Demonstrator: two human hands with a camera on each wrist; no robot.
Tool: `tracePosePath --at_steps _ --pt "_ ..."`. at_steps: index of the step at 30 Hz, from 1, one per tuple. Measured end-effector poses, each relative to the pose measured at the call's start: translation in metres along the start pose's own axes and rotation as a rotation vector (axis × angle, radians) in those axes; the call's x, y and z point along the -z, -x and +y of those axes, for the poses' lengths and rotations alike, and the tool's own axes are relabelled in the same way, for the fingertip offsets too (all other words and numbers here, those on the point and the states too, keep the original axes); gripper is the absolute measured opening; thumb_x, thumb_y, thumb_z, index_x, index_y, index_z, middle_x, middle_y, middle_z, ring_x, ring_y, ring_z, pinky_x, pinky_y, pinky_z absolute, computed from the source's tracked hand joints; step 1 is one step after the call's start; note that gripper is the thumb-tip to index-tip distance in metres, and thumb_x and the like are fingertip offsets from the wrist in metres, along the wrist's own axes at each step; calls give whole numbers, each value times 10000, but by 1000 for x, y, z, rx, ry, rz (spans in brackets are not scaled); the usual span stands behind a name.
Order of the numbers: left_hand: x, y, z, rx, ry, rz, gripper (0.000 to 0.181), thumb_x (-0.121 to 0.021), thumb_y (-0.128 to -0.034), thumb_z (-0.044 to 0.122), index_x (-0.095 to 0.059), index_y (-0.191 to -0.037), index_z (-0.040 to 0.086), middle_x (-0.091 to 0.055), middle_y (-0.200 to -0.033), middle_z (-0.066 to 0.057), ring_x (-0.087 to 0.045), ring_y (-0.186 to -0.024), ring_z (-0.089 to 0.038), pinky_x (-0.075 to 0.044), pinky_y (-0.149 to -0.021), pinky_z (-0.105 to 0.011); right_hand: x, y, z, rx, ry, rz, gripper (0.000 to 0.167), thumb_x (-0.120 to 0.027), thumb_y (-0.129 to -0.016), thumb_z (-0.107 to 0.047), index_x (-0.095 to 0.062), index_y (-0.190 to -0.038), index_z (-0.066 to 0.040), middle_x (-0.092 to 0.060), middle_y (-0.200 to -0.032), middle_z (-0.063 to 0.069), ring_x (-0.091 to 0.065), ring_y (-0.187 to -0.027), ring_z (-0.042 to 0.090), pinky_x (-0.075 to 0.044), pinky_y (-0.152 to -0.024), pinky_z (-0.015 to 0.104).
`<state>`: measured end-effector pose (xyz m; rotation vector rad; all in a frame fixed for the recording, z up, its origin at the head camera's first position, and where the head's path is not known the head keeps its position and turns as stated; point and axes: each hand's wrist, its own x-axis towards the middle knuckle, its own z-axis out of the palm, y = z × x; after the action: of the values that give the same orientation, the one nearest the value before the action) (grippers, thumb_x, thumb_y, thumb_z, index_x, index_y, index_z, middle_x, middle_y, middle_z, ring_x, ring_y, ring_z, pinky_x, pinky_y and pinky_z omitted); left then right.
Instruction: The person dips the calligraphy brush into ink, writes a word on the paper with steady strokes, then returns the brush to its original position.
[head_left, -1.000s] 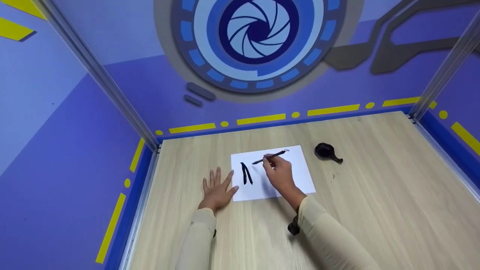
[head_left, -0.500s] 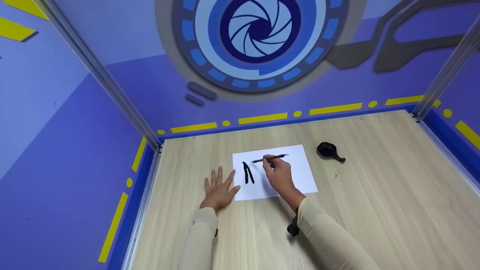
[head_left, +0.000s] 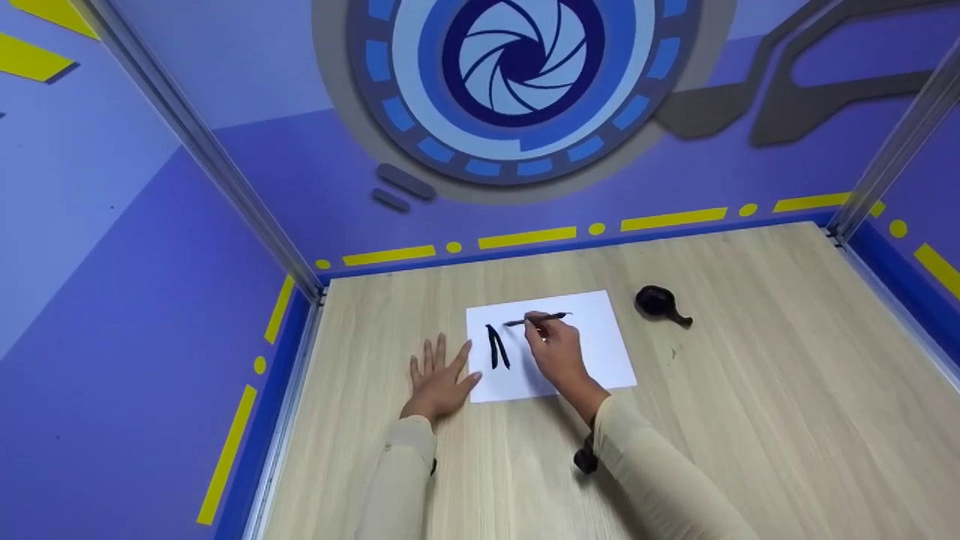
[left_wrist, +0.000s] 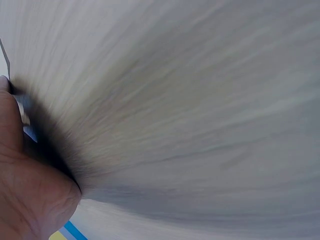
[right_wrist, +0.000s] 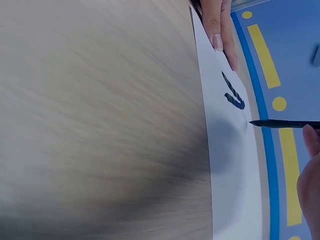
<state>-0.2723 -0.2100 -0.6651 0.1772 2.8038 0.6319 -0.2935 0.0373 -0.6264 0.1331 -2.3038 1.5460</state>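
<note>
A sheet of white paper (head_left: 604,352) lies on the wooden table, with two thick black strokes (head_left: 502,349) at its left that meet at the top. My right hand (head_left: 555,352) pinches a dark writing brush (head_left: 555,316) over the paper. In the right wrist view, the pointed tip of the brush (right_wrist: 280,123) is at or just above the paper; contact is hard to judge. My left hand (head_left: 439,388) lies flat on the table with fingers spread, its thumb and index fingertip at the sheet's left edge. The left wrist view catches only part of that hand (left_wrist: 30,195).
To the right of the paper sits a small black dish with a short handle (head_left: 658,301). Small dark marks (head_left: 673,352) are on the table below it. Purple and blue panels (head_left: 247,180) with metal corner posts enclose the table's back and sides.
The brush has tipped flatter, its rear end coming down and its tip staying near the same spot. My left hand keeps its place on the sheet's edge.
</note>
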Motion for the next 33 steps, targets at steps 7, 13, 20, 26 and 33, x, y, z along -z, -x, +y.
tracePosePath --at_steps 7,13,20,26,33 --pt "-1 0 0 -3 10 10 708 -460 -1083 604 -211 -1709 390 81 -1827 -130 165 -1681 -424 148 -1307 -693 -2 -1 -2 20 2 17 159 -709 -994 -72 -818 -1104 -35 -836 -1002 118 -775 -885 227 -625 -807 321" --pt "3 2 3 2 0 0 694 -465 -1092 577 -229 -1710 366 58 -1826 -152 139 -1682 -442 130 -1309 -705 -4 -1 -2 9 8 6 168 -716 -993 -77 -816 -1117 -28 -837 -1013 122 -774 -893 233 -625 -815 355" --pt "-1 -1 -1 7 19 3 709 -466 -1079 610 -201 -1706 411 98 -1827 -114 182 -1679 -410 166 -1308 -682 -5 -2 -1 31 32 0 164 -711 -997 -78 -817 -1116 -43 -836 -1007 112 -771 -896 227 -630 -819 374" --pt "-4 -4 -3 11 19 13 707 -460 -1072 636 -209 -1700 429 104 -1828 -97 188 -1679 -403 158 -1307 -688 -4 -3 -1 44 54 -15 169 -702 -1008 -75 -807 -1132 -29 -834 -1046 129 -785 -928 251 -646 -839 413" --pt "-5 -5 -5 7 -5 11 710 -436 -1068 665 -201 -1700 443 95 -1828 -99 173 -1684 -400 130 -1308 -696 -4 -4 2 89 75 -11 146 -709 -986 -48 -793 -1094 2 -828 -1000 139 -780 -889 235 -647 -814 397"
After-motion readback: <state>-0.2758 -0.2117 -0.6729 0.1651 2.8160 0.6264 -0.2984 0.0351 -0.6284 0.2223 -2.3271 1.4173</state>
